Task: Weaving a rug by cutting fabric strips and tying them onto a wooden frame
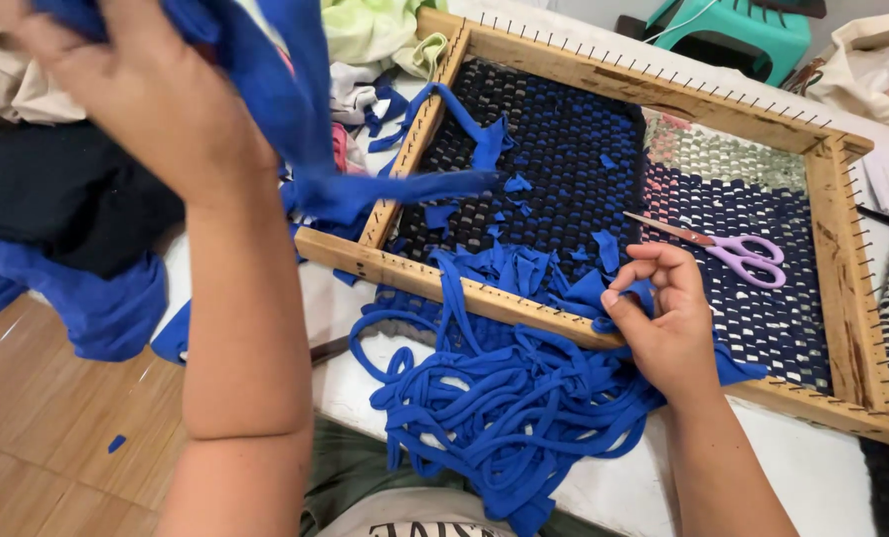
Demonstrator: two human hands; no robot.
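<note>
My left hand (156, 94) is raised at the upper left, closed on a bunch of blue fabric (295, 89) that trails down to the right. My right hand (668, 318) rests on the near rail of a wooden weaving frame (414, 273) and pinches a small blue fabric scrap (589, 293). Inside the frame lies a woven mat (574, 149) of black, blue and pale strips. A tangled pile of blue fabric loops (494, 398) lies in front of the frame. Purple-handled scissors (738, 254) rest on the mat just beyond my right hand.
Nails line the frame's rails (842, 229). Loose blue scraps dot the mat. More blue and dark cloth (76, 219) lies at the left on the wooden floor (36, 428). A green plastic stool (738, 25) and a bag stand behind the frame.
</note>
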